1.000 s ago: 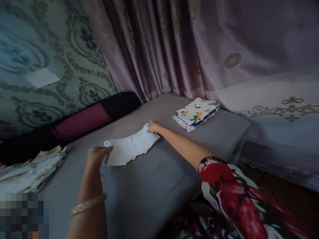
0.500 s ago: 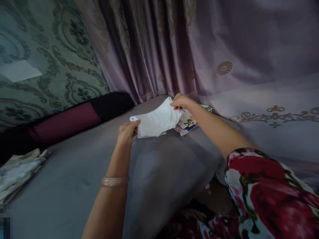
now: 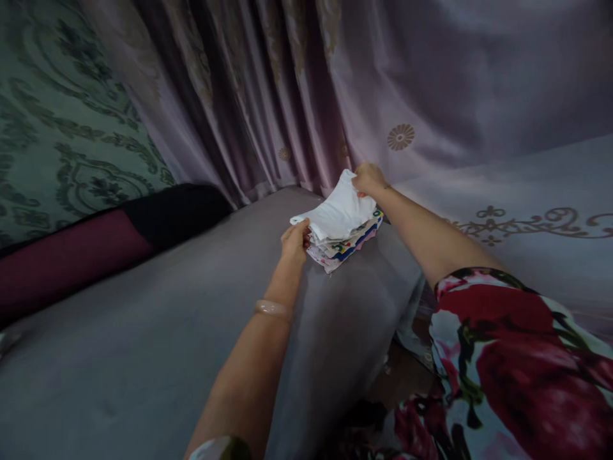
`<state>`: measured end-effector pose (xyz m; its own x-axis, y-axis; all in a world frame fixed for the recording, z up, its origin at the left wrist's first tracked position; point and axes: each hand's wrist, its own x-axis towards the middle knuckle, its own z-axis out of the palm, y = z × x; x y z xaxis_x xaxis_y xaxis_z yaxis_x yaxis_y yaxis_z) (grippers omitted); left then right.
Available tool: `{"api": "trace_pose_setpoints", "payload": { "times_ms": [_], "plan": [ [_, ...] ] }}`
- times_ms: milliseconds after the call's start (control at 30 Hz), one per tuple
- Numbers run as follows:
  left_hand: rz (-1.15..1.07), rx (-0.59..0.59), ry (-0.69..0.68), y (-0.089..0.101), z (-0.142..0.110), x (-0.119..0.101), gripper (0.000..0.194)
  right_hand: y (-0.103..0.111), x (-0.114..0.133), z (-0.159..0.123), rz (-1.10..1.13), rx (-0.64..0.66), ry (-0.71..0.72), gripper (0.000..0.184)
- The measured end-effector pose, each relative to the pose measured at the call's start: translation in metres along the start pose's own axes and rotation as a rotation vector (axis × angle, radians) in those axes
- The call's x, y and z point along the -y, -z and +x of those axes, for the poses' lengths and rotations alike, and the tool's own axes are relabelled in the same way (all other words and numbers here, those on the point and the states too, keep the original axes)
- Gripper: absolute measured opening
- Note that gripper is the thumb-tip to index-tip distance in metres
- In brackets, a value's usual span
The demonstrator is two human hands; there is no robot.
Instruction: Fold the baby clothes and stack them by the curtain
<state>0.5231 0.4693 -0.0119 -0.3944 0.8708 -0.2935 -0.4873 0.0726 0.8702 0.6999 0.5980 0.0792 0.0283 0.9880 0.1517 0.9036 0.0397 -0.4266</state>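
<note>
A small white folded garment (image 3: 338, 207) is stretched between my two hands, its exact kind unclear. My left hand (image 3: 295, 241) pinches its near left corner, and a pale bangle (image 3: 272, 308) circles that wrist. At the far right corner, my right hand (image 3: 370, 179) is closed on the cloth. Directly beneath lies a stack of folded printed cloths (image 3: 341, 252) with colourful patterns; the white garment covers most of its top. Whether the garment rests fully on the stack I cannot tell.
The stack sits on a grey-covered bed (image 3: 191, 332). Along the wall side lies a long black and maroon bolster-like object (image 3: 138, 223). Purple curtains (image 3: 297, 96) hang right behind the bed. At the left edge a bit of pale cloth (image 3: 7, 342) shows.
Both hands have carried the white garment rightward, from beside the stack to over it. My view has turned right, so the pile at the left has mostly left the picture.
</note>
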Motion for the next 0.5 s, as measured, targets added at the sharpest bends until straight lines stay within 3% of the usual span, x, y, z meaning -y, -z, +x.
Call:
{"api": "trace_pose_setpoints", "payload": {
  "times_ms": [200, 500],
  "plan": [
    [-0.019, 0.032, 0.073, -0.016, 0.013, 0.029, 0.028, 0.000, -0.013, 0.011, -0.158, -0.077, 0.025, 0.028],
    [0.170, 0.014, 0.034, -0.006, 0.023, 0.060, 0.024, -0.030, -0.038, 0.026, -0.203, -0.072, 0.001, 0.033]
  ]
}}
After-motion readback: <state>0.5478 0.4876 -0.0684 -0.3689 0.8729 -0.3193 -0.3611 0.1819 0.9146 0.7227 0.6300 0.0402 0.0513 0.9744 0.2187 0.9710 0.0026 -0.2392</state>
